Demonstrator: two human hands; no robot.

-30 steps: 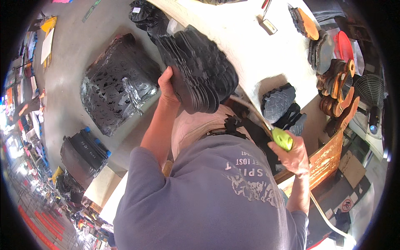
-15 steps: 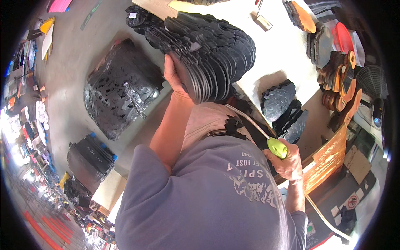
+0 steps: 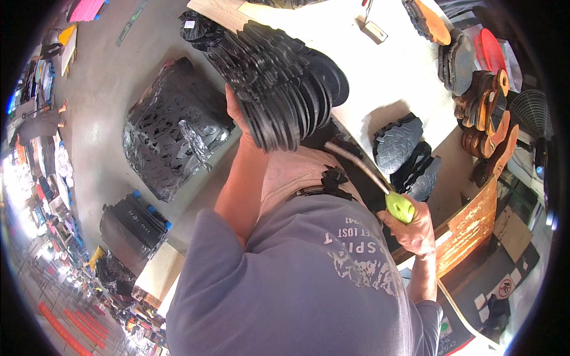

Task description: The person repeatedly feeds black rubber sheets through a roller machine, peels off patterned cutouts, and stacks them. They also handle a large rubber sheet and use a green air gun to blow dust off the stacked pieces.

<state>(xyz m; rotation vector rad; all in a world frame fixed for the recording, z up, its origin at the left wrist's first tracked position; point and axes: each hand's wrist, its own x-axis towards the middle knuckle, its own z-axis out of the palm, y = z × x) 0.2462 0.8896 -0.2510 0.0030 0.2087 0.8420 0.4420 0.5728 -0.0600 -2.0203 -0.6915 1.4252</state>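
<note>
A thick fanned stack of black shoe soles (image 3: 279, 83) leans over the near left edge of the white table (image 3: 415, 77). My left hand (image 3: 236, 115) is closed around the stack's near left side, its fingers partly hidden by the soles. Off to the right, my right hand (image 3: 417, 231) grips the yellow-green handle of an air blow gun (image 3: 399, 207). The gun's thin metal tube points up and left, its tip just below the stack and apart from it. A cream hose (image 3: 456, 305) runs from behind my right hand toward the lower right.
More black soles (image 3: 396, 142) lie at the table's right edge. Beyond them are stacked brown and orange soles (image 3: 482, 107), a red basin (image 3: 490, 50) and a fan (image 3: 530, 113). A black plastic-wrapped bundle (image 3: 169, 133) stands on the floor at left. A wooden board (image 3: 469, 222) rises beside my right arm.
The sole stack has shifted left and its fanned edges have turned with my left hand. My right hand and the blow gun have moved slightly right, still in my grip.
</note>
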